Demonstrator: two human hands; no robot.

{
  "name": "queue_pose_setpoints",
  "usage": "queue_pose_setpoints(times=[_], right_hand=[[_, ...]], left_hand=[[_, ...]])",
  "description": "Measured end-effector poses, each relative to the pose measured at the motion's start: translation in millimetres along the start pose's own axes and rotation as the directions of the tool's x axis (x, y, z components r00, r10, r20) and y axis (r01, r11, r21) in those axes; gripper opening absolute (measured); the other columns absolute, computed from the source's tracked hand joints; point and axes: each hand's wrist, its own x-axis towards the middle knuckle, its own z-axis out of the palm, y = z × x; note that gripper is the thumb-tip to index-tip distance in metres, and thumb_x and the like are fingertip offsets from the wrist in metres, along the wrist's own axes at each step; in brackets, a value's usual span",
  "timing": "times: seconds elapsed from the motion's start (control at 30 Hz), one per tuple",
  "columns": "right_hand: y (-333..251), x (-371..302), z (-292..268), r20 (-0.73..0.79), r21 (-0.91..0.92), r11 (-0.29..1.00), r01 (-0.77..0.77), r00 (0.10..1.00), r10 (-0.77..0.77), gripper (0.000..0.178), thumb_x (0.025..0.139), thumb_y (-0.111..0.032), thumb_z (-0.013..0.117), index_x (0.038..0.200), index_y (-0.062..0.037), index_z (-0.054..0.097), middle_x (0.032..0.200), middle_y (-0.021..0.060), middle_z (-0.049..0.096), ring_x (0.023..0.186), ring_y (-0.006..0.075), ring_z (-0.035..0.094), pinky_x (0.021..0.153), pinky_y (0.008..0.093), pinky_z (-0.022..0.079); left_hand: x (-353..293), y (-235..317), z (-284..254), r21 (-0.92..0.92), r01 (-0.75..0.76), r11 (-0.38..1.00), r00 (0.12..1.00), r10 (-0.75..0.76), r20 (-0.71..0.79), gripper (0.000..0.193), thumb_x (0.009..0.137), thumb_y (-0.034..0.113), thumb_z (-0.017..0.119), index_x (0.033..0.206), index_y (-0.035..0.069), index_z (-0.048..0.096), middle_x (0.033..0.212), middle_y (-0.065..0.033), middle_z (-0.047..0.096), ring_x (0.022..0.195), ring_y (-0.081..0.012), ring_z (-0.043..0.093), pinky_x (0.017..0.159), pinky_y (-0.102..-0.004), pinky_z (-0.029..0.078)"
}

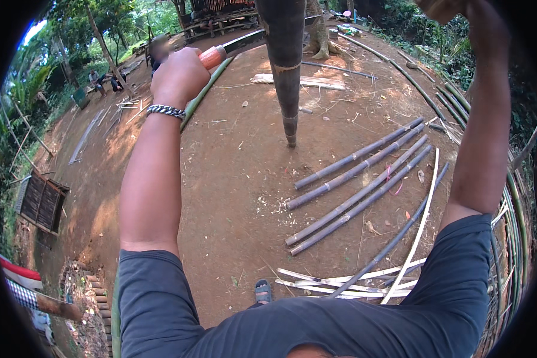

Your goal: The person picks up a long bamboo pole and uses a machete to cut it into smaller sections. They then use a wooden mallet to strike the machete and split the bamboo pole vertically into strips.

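My left hand [181, 76] is closed round the orange-red handle of a machete [244, 43]. Its blade lies across a thick dark bamboo pole [286, 71], and its far end shows on the pole's other side. The pole stands upright in front of me, its lower end on the ground. High at the upper right, my right hand [486, 27] is raised and gripping a brown, wooden-looking block [440, 9]. The picture's rim cuts off part of that hand and of the block.
Several dark bamboo poles [364, 197] lie on the dirt ground at right, with pale split strips [346, 286] nearer me. Long bamboo lengths [456, 106] line the right edge. A flat board [304, 82] lies behind the upright pole. People [95, 80] sit far left; a tree [321, 42] stands beyond.
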Motion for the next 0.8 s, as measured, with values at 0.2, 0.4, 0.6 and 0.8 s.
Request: queue_pose_setpoints(times=[0.2,0.4,0.6,0.8], right_hand=[[76.2,-151.6,61.5,0.698,-0.389,0.871,-0.301,0.520,0.492,0.116,0.073,-0.020,0.079,0.165,-0.0321,0.010,0.133,0.0271,0.063,0.119,0.0370,0.064,0.104,0.0405,0.049],[75.6,-187.3,24.4,0.531,0.135,0.835,-0.533,0.750,0.394,0.118,0.068,-0.013,0.083,0.165,-0.0129,0.015,0.145,0.0240,0.054,0.126,0.0290,0.059,0.110,0.0359,0.043],[92.3,-273.0,-46.2,0.434,0.191,0.653,-0.733,0.660,0.613,0.117,0.068,-0.009,0.081,0.164,-0.0065,0.014,0.150,0.0237,0.049,0.133,0.0278,0.054,0.113,0.0361,0.040],[76.4,-505.2,-220.2,0.252,-0.222,0.177,-0.959,0.118,0.960,0.117,0.068,-0.010,0.083,0.164,-0.0103,0.016,0.145,0.0202,0.056,0.127,0.0279,0.060,0.109,0.0355,0.045]], left_hand=[[-25.9,13.8,36.1,0.020,0.052,0.998,0.986,-0.054,0.159,0.023,0.092,0.022,0.061,0.108,0.014,0.074,0.110,-0.0170,0.074,0.103,-0.0355,0.071,0.090,-0.0468,0.057],[-54.9,36.0,109.1,-0.175,0.090,0.980,0.994,-0.077,0.079,0.020,0.090,0.022,0.064,0.104,0.010,0.071,0.104,-0.0182,0.074,0.101,-0.0376,0.071,0.086,-0.0485,0.056],[-32.4,72.3,110.8,-0.099,0.055,0.994,0.996,-0.048,0.069,0.021,0.089,0.024,0.065,0.104,0.009,0.071,0.107,-0.0191,0.074,0.103,-0.0382,0.071,0.088,-0.0494,0.056],[-37.6,116.3,76.3,-0.168,0.050,0.985,0.999,-0.046,0.024,0.028,0.087,0.022,0.064,0.107,0.004,0.072,0.108,-0.0243,0.073,0.103,-0.0410,0.070,0.089,-0.0481,0.055]])
